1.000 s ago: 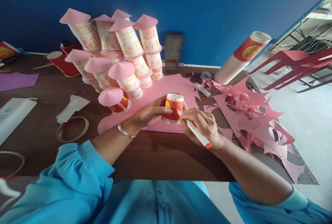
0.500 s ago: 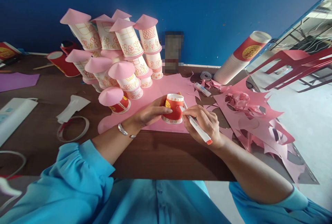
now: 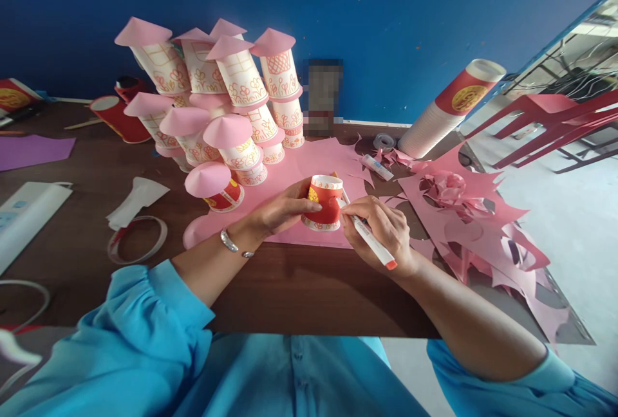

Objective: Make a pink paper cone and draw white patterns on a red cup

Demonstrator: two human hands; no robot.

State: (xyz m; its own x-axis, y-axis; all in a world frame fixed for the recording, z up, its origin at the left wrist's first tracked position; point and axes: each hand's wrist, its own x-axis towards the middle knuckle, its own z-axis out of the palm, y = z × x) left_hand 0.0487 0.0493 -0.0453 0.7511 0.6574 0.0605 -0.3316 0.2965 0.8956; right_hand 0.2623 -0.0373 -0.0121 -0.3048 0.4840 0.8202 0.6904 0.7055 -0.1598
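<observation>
A red paper cup [image 3: 328, 209] with white patterned bands at top and bottom and a yellow print is held by my left hand [image 3: 288, 206], the thumb across its front. My right hand [image 3: 381, 230] grips a white marker [image 3: 369, 240] with an orange-red end, its tip at the cup's right side. Pink paper [image 3: 313, 169] lies beneath and behind the cup. To the left stand stacked white cups [image 3: 241, 79] with drawn flowers and pink cone roofs. A short red cup [image 3: 226, 198] with a pink cone is nearest my left hand.
Cut pink paper scraps [image 3: 463, 211] lie at the right, with a glue tube [image 3: 377, 167] and a tall cup stack [image 3: 432, 124] behind. On the left are a tape roll [image 3: 138, 240], a white power strip [image 3: 29, 214] and purple paper [image 3: 33, 152].
The view has shifted very slightly. Both hands keep their hold on the cup and marker, with no other clear movement.
</observation>
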